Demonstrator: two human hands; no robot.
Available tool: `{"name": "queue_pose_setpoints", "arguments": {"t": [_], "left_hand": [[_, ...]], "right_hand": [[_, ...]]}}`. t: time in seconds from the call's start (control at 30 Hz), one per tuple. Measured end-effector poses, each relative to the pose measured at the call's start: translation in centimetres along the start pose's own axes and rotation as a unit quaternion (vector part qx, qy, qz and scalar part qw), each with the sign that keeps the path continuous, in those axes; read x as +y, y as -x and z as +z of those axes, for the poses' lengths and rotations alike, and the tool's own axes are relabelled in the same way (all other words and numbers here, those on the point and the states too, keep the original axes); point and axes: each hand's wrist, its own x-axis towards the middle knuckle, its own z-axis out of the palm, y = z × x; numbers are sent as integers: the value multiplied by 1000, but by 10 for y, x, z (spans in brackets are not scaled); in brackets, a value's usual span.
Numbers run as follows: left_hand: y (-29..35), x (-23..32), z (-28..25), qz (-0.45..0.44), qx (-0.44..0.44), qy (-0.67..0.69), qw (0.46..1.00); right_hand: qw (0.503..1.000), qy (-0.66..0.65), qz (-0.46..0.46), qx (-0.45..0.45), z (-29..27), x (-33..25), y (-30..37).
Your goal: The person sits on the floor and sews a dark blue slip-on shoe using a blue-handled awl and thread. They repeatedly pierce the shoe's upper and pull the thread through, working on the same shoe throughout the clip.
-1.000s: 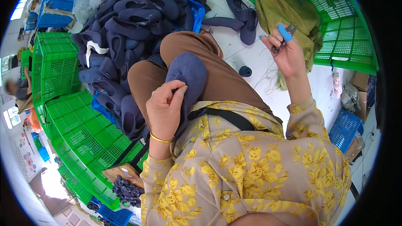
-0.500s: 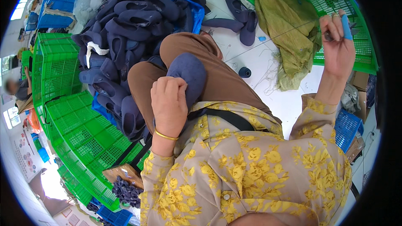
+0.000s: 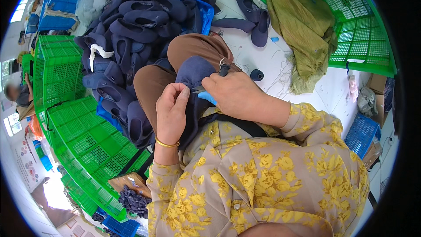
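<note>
A navy fabric shoe (image 3: pixel 196 69) rests on my lap across the brown trousers, its rounded toe pointing away from me. My left hand (image 3: pixel 172 109) is closed at the shoe's near side, thumb and fingertips pinched against it; any thread between them is too fine to make out. From the right, my right hand (image 3: pixel 234 94) grips small thread snips (image 3: pixel 199 89), with the blades pointing at my left fingertips and a dark end showing above the knuckles. Blue tape (image 3: pixel 207 98) wraps one finger of that hand. Part of the shoe lies hidden behind both hands.
A big heap of navy shoes (image 3: pixel 140 22) lies on blue sheeting to the left. Green plastic crates (image 3: pixel 83 127) line that side. On the white floor are loose shoes (image 3: pixel 258 22), a dark thread spool (image 3: pixel 256 75) and an olive woven sack (image 3: pixel 298 30). A blue crate (image 3: pixel 362 136) stands right.
My right hand has come down from the raised far-right position to the shoe, snips now at my left fingertips. My left hand has turned and shifted slightly towards me, fingers pinched.
</note>
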Motion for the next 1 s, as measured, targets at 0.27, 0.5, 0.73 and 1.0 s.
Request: {"name": "queue_pose_setpoints", "arguments": {"t": [0.27, 0.5, 0.73, 1.0], "left_hand": [[-1, 1, 3, 24, -3, -30, 999], [1, 13, -4, 10, 16, 76, 997], [7, 14, -24, 28, -14, 4, 1000], [45, 20, -59, 170, -109, -244, 949]], "right_hand": [[999, 50, -9, -9, 7, -1, -4], [998, -15, 59, 30, 8, 8, -4], [992, -122, -41, 17, -2, 0, -23], [944, -305, 112, 56, 9, 21, -6]]}}
